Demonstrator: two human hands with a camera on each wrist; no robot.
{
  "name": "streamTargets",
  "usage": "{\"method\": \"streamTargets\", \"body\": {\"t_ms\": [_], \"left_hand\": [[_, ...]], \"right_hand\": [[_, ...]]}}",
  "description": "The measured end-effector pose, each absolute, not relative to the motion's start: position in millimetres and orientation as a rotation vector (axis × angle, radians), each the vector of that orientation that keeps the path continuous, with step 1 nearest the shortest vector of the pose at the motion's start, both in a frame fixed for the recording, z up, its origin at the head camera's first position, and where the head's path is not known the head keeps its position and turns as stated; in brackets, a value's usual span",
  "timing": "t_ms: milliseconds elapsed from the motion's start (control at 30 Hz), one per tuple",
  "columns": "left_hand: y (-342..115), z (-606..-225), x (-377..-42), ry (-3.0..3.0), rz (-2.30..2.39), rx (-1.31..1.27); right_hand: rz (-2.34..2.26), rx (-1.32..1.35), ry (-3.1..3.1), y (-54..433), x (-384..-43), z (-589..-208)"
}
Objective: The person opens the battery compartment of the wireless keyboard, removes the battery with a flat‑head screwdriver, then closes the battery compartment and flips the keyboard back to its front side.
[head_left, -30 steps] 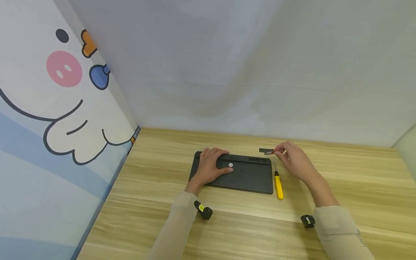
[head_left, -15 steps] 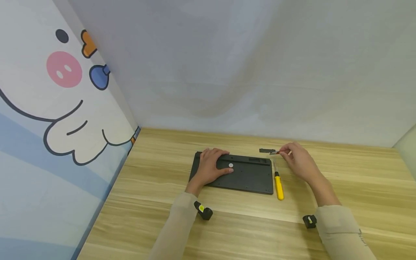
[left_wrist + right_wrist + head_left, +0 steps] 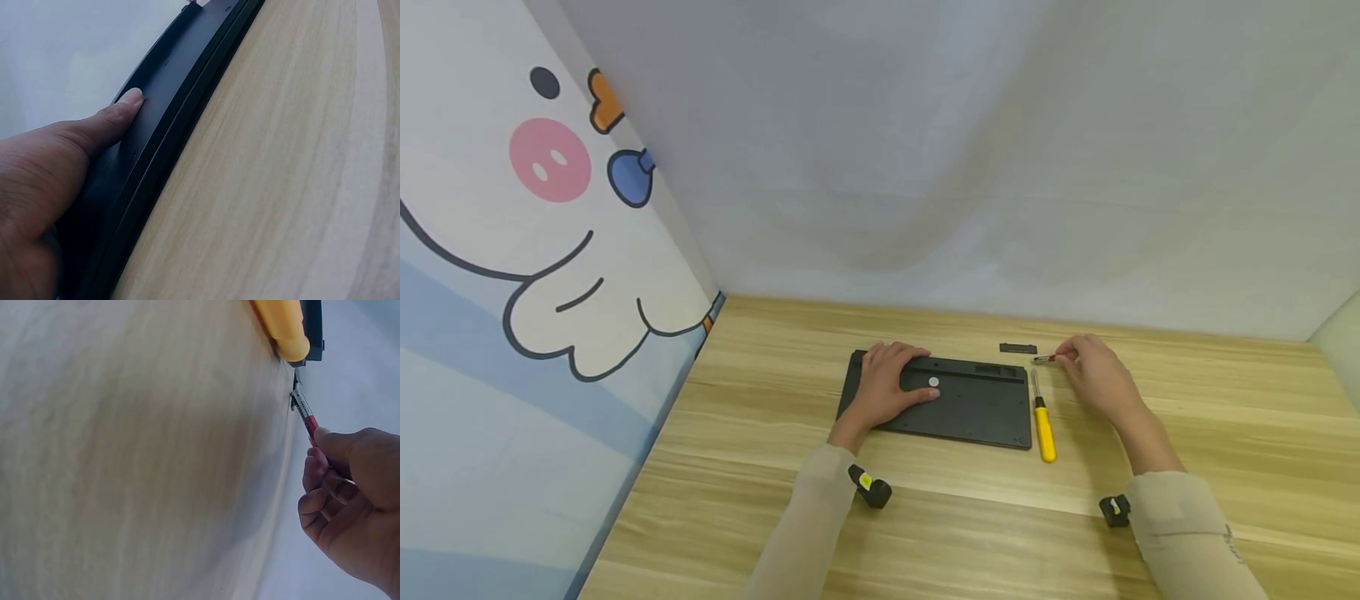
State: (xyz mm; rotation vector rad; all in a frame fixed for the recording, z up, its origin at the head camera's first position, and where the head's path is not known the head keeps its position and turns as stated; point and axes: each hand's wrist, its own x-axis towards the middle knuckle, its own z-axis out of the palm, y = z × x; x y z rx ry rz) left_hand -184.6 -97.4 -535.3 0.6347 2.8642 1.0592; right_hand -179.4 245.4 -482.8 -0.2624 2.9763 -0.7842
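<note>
- Screwdriver [image 3: 1045, 433]: lying on the tabletop [image 3: 992, 517], right of centre, in neither hand.
- Left hand [image 3: 883, 385]: fingers and thumb spread, resting on the keyboard [image 3: 973, 412] at frame centre.
- Keyboard: apparently underside up; we find its compartment [image 3: 997, 370], upper right corner, uncovered. Contents: cannot tell.
- Right hand [image 3: 1097, 375]: thumb and fingertips pinch what we take for a battery [image 3: 304, 411], just beyond the screwdriver's tip.
- Cover [image 3: 1018, 348]: apart, beyond the keyboard. We judge opening-up done, cover not refitted.

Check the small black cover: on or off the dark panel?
Off: the head view shows the small black cover on the table, apart from the dark panel.
</note>
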Motion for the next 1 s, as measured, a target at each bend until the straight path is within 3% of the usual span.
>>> {"method": "streamTargets", "body": {"t_ms": [1000], "left_hand": [[-96,-538,-187,2.870,1.046,0.619]], "right_hand": [[-0.704,-0.209,2.982,253,-179,-494]]}}
